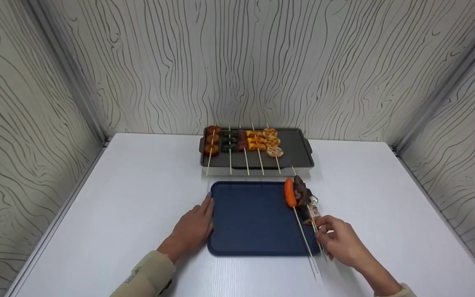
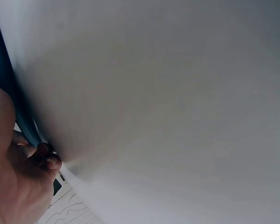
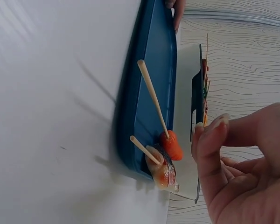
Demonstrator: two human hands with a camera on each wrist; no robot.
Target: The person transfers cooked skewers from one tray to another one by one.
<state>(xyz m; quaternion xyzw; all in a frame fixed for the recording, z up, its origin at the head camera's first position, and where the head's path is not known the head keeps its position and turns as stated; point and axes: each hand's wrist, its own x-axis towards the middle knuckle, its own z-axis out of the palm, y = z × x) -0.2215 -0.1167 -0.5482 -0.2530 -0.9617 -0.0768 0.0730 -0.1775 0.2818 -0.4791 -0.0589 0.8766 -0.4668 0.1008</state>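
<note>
In the head view my left hand [image 1: 193, 226] lies along the left edge of a dark blue tray [image 1: 254, 222], fingers extended against its rim. My right hand [image 1: 340, 240] is at the tray's right edge beside the skewer sticks. In the right wrist view its fingers [image 3: 212, 140] are loosely curled, thumb and forefinger close, with no stick visible between them. An orange-red sausage skewer [image 1: 290, 193] lies on the tray's right side. Beside it are a dark meat skewer [image 1: 301, 189] and a pale, reddish-brown skewered piece [image 3: 161, 170], partly overlapping. Sticks jut past the tray's front edge.
Behind the tray stands a dark grill plate [image 1: 293, 148] on a pale base. Several skewers lie side by side on it, from brown rounds [image 1: 212, 139] to lotus root slices [image 1: 272, 142]. The white table [image 1: 138, 181] meets patterned panels [image 1: 237, 66] at the back and sides.
</note>
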